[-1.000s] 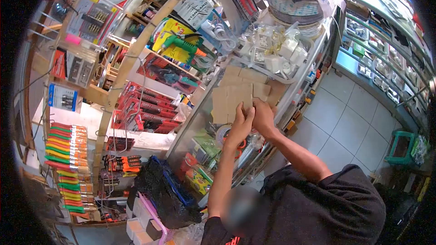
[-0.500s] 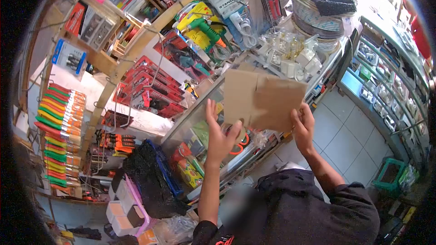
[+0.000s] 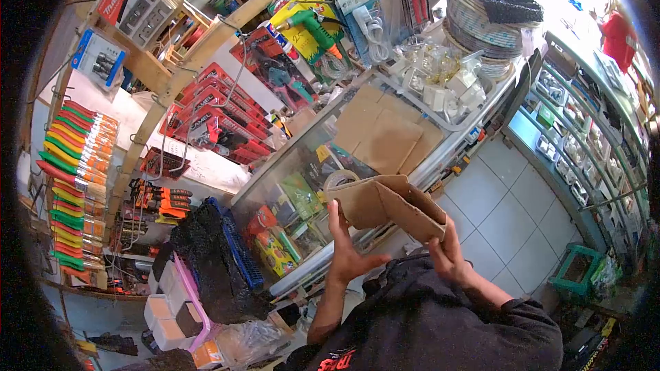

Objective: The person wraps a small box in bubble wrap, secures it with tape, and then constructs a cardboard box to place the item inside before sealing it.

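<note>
A folded piece of brown cardboard (image 3: 368,207) is in front of my body, its creased panels standing at an angle with a gap between them. My right hand (image 3: 450,255) pinches its lower right corner, thumb on the near side. At the left end, my left hand (image 3: 349,255) is open, thumb spread wide and fingertips right by the cardboard's edge. Beyond them a second, flat creased cardboard sheet (image 3: 375,130) lies on the glass counter (image 3: 275,177). A roll of tape (image 3: 342,178) sits just behind the folded piece, partly hidden by it.
A clear tray (image 3: 450,120) of white fittings stands at the counter's far end, beside coiled cable (image 3: 485,31). Paintbrushes (image 3: 75,192) and packaged tools (image 3: 213,120) hang at left. A glass display case (image 3: 570,130) stands right, past the tiled floor (image 3: 505,206).
The cardboard in my hands has come down toward my body and is now folded, edge-on. The flat sheet on the counter behind it has come into fuller view, and so has the tape roll.
</note>
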The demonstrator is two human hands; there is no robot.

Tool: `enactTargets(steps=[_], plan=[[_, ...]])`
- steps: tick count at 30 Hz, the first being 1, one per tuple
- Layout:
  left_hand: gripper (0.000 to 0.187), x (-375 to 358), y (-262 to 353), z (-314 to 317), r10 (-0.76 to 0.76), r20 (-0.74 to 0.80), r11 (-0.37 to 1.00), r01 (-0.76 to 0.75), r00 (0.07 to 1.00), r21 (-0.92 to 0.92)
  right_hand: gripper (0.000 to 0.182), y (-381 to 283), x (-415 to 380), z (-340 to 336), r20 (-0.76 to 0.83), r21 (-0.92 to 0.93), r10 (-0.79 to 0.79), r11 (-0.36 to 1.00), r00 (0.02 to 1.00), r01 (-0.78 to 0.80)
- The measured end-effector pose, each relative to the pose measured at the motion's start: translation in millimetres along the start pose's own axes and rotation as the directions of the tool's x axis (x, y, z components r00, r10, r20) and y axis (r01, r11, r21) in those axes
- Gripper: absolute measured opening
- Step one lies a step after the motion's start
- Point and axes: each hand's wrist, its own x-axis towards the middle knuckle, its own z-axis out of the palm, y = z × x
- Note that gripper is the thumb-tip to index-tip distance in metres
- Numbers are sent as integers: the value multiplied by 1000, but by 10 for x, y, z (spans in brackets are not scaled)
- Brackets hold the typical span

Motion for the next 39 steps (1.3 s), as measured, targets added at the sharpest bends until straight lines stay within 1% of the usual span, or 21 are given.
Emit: enactTargets(steps=[1,3,4,6,7,9,10,13,16,17,18,20,21,22,23,26,27,32,35,38,39], plan=[[158,-23,-16,8,-26,-44,999,25,999,-35,56,-54,22,6,57,-31,-16,999,998,18],[157,-36,-26,24,-83,-130,992,70,988,-105,60,-121,76,35,69,70,-70,995,995,65],[156,-40,-29,11,-93,-137,990,76,986,-122,63,-132,84,50,73,121,-98,989,992,89],[155,-63,-37,-29,-113,-158,984,88,981,-155,65,-82,-14,36,95,216,-13,976,995,-8],[154,-86,-39,-48,-122,-137,985,103,983,-137,67,-43,-72,25,108,261,28,964,994,-56],[151,-141,-40,-71,-141,-91,986,132,986,-101,70,43,-159,34,136,276,121,949,983,-155],[150,-171,-32,-68,-174,-95,976,159,980,-149,72,63,-185,35,147,282,166,938,975,-202],[148,-291,9,-63,-255,-97,939,223,962,-261,76,-36,-176,134,190,271,115,948,975,-165],[149,-449,79,-111,-312,-81,906,271,947,-326,83,-133,-149,264,189,330,171,916,967,-227],[150,-497,138,-107,-333,-56,888,293,941,-354,84,-188,-145,268,236,303,182,919,954,-251],[151,-565,166,-104,-352,-28,869,316,936,-382,84,-163,-172,287,236,292,189,922,953,-255],[152,-799,21,-92,-241,-39,956,230,970,-182,84,-40,-267,329,236,267,200,928,951,-261],[152,-843,38,-52,-234,-62,961,221,970,-166,81,-38,-262,338,229,284,206,921,951,-267],[152,-863,50,-27,-226,-88,966,212,970,-149,81,-65,-254,331,240,244,196,936,951,-255],[147,-873,81,-19,-238,-59,944,216,970,-251,80,-109,-229,317,253,204,186,949,949,-241],[136,-967,112,-81,-335,19,901,326,942,-286,82,-101,-203,279,293,36,181,979,939,-200],[130,-1020,83,-91,-337,20,896,327,941,-300,83,-105,-198,271,306,-28,186,982,933,-187],[100,-1197,38,-114,-421,38,850,409,906,-331,73,-207,-190,252,335,-100,309,951,890,-292],[89,-1425,-18,-73,-583,-22,756,533,812,-381,66,-214,-245,244,351,-124,376,926,858,-355],[84,-1544,-119,-24,-519,-15,794,475,855,-379,59,-208,-329,240,326,-120,438,898,838,-423],[82,-1638,-184,-19,-497,-37,828,462,867,-317,58,-217,-353,246,312,-122,471,881,825,-456]])
